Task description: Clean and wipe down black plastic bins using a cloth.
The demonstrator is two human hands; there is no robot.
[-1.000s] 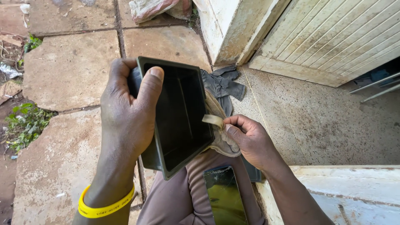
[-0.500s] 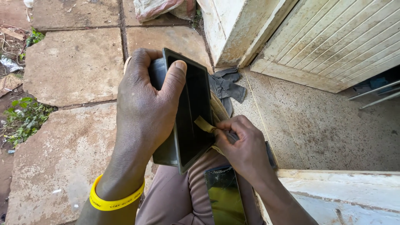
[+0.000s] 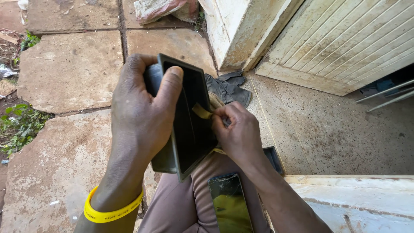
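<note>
Two bare forearms, no sleeves. On the left wrist a yellow rubber wristband [image 3: 113,210], smooth and glossy, with faint raised lettering. No rings or watch on the right hand [image 3: 236,132]. Legs in brownish-mauve trousers [image 3: 181,203], fabric slightly creased over the thigh.

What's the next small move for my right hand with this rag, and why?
Probably push the rag deeper into the black tray. The right hand pinches it just over the rim, while the left hand holds the tray tilted open toward it.

Home doorstep: stone paving [image 3: 69,73]; wooden door [image 3: 345,43] (weathered)
</note>
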